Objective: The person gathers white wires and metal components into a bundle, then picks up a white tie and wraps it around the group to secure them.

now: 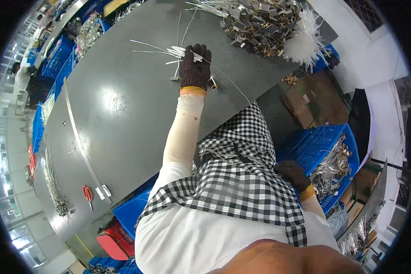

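Observation:
My left hand (pixel 195 68), in a dark knitted glove, is over the grey table with its fingers closed on a small bunch of wires with white sleeves (pixel 178 52). Thin wire ends fan out to the left and away, and one runs right toward the table's edge. Beside the wrist lies a small part with a brassy end (pixel 213 82). My right hand (pixel 293 175), gloved too, is low at my right side, next to a blue crate (pixel 313 153) of silvery wire parts. Its fingers are too dark and partly hidden to make out.
A pile of dark block-shaped parts with wires (pixel 262 27) and a white fibre bunch (pixel 304 39) lie at the far right. On the left are a long metal strip (pixel 80 141), red-handled scissors (pixel 87 194) and a wire bundle (pixel 54 182). A cardboard box (pixel 319 98) stands beyond the table's right edge.

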Motion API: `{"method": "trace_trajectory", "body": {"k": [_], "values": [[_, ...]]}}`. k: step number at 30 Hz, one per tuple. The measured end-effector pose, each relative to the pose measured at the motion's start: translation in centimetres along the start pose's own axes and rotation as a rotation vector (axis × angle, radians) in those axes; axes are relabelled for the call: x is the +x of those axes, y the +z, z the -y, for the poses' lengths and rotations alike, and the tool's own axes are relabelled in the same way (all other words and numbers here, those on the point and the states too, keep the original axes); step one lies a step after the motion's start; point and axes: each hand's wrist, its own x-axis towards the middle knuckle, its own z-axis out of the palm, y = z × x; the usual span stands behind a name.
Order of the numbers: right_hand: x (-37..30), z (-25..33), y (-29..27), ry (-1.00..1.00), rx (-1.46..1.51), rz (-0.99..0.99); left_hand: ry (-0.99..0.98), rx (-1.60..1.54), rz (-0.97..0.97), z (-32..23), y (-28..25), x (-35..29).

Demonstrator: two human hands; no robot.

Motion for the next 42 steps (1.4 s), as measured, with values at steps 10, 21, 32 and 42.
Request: {"method": "trace_trajectory", "body": {"k": [10, 21, 32, 42], "values": [[-3.9, -6.6, 0.7, 0.083, -0.006, 0.092, 0.071, -0.017, 0.036, -1.1, 0.9, 0.3], [-3.1, -4.6, -0.8, -0.241, -0.011, 0.12, 0.076, 0.155, 0.073, -1.1, 0.8, -0.2], [-1.9, -3.2, -1.8, 0.164, 0.215, 0.196, 0.059, 0.233, 0.038, -2.0, 0.9, -0.8], [-0.4, -3.7, -2.0, 0.058, 0.203, 0.236, 0.07, 0.184, 0.057, -2.8, 1.0, -0.8]]}}
